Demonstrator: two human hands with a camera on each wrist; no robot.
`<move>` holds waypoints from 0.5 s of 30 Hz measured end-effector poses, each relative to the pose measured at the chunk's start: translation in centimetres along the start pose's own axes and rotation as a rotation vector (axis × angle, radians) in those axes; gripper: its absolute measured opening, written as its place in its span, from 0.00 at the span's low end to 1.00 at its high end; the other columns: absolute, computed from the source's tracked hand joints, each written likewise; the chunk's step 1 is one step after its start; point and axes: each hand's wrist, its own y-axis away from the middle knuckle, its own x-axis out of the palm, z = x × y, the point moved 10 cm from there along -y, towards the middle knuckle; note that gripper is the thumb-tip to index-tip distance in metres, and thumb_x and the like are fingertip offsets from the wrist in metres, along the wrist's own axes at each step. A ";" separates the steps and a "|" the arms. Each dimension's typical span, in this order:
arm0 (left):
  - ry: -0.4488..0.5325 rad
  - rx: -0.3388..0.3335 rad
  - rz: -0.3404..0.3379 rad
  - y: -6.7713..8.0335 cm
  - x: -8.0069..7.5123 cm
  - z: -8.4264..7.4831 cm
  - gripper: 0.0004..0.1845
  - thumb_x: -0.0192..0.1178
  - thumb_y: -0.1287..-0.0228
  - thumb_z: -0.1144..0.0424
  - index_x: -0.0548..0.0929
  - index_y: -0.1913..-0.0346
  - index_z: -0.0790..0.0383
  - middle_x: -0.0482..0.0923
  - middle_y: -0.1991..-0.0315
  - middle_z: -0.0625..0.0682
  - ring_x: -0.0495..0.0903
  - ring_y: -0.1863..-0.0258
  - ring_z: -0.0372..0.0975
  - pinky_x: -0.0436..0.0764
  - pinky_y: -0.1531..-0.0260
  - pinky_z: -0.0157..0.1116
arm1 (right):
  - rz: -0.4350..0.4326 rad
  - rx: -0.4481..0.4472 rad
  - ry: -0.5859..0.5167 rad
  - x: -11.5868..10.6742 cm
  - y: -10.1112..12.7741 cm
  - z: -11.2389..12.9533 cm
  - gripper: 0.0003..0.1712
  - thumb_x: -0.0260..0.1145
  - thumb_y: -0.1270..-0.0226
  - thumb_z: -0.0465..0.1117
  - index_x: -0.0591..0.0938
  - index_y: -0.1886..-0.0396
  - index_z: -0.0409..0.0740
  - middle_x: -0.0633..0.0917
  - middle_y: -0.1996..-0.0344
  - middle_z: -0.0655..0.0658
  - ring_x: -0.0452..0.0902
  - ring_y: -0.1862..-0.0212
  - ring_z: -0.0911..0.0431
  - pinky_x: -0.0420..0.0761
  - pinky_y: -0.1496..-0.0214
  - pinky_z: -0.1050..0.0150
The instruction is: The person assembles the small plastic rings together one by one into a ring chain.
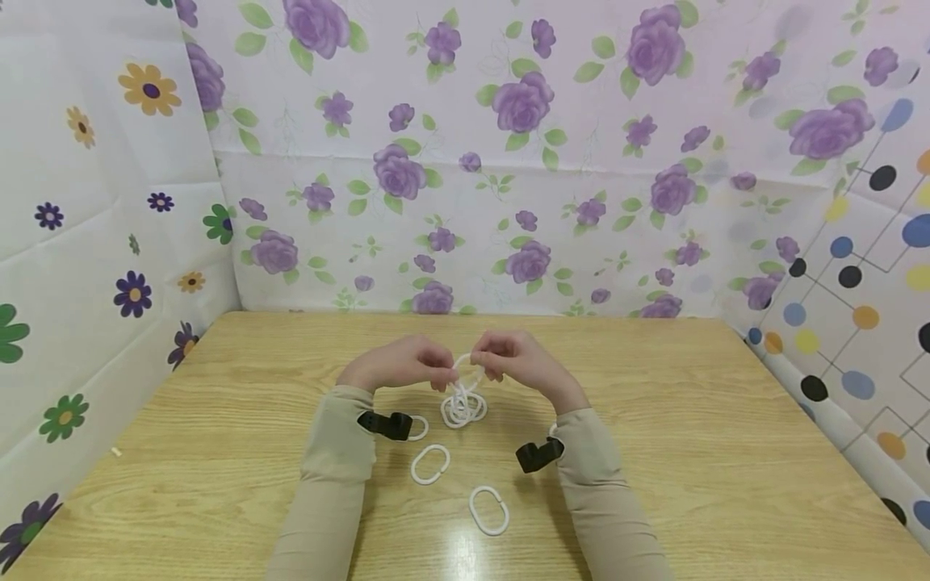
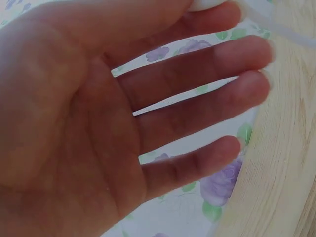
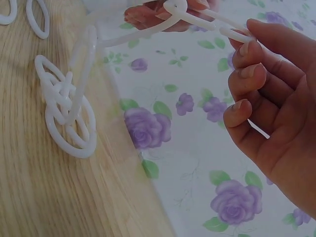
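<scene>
Both hands meet above the middle of the wooden table (image 1: 690, 452). My left hand (image 1: 425, 367) and right hand (image 1: 501, 363) pinch the top white plastic ring (image 1: 468, 365) from either side. A short chain of linked white rings (image 1: 463, 407) hangs from it, its lowest rings lying on the table. In the right wrist view the right hand's fingers (image 3: 247, 69) curl at the open end of the ring (image 3: 197, 17), and the chain (image 3: 66, 116) dangles at left. In the left wrist view the left hand (image 2: 148, 98) shows its palm with the lower fingers straight, a bit of white ring (image 2: 276, 24) at the top.
Three loose white rings lie near the forearms: one (image 1: 430, 464) between them, one (image 1: 488, 510) nearer the front edge, one (image 1: 419, 428) half hidden by the left wrist camera (image 1: 385, 424). Flowered sheets (image 1: 508, 161) wall the table on three sides.
</scene>
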 end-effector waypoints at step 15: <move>0.014 -0.142 -0.245 0.6 -2.8 1.8 0.14 0.55 0.29 0.54 0.82 0.70 0.59 0.82 0.72 0.50 0.79 0.69 0.40 0.74 0.64 0.36 | 0.013 -0.034 0.049 0.5 -0.2 0.4 0.09 0.63 0.31 0.37 0.75 0.55 0.42 0.73 0.84 0.46 0.65 0.80 0.56 0.69 0.74 0.66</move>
